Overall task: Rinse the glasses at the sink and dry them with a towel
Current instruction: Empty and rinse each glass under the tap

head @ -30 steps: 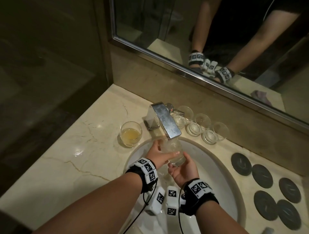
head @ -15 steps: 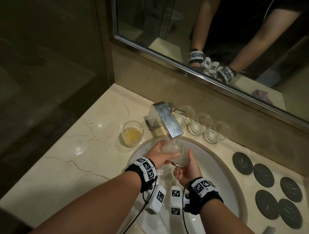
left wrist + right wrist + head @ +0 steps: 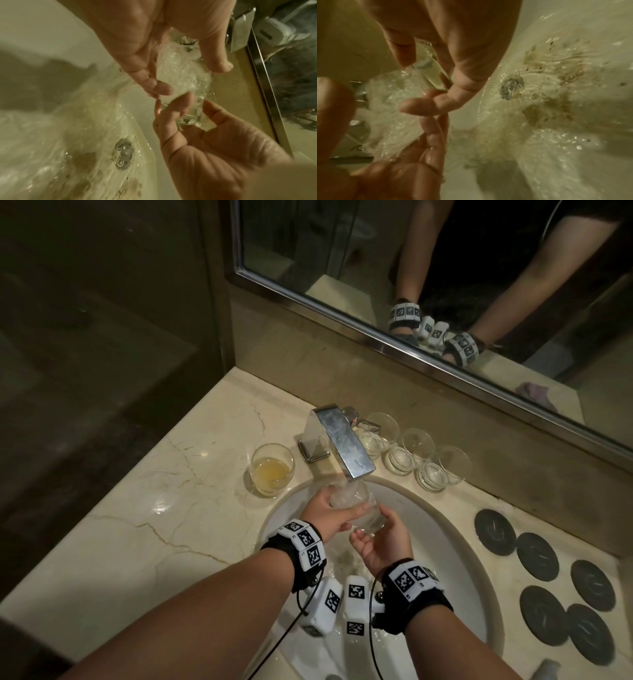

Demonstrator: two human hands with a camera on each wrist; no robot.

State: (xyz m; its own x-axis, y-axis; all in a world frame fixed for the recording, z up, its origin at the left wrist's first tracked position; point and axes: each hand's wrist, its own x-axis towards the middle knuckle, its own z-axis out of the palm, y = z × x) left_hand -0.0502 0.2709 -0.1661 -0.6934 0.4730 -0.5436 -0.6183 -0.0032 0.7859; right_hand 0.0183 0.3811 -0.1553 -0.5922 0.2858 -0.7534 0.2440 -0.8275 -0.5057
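A clear glass is held tilted under the running faucet, with foaming water pouring into it. My left hand grips its side, with fingers and thumb on opposite sides of the glass. My right hand holds the thick base from below between thumb and curled fingers. A glass with yellow liquid stands left of the faucet. Three empty glasses lie in a row behind the sink.
Water swirls round the drain with brownish specks. Several dark round coasters lie on the marble counter to the right. A mirror runs along the back wall and reflects a purple cloth.
The glass stays under the stream. My right hand has turned around its base, and the thumb now points up beside the glass.
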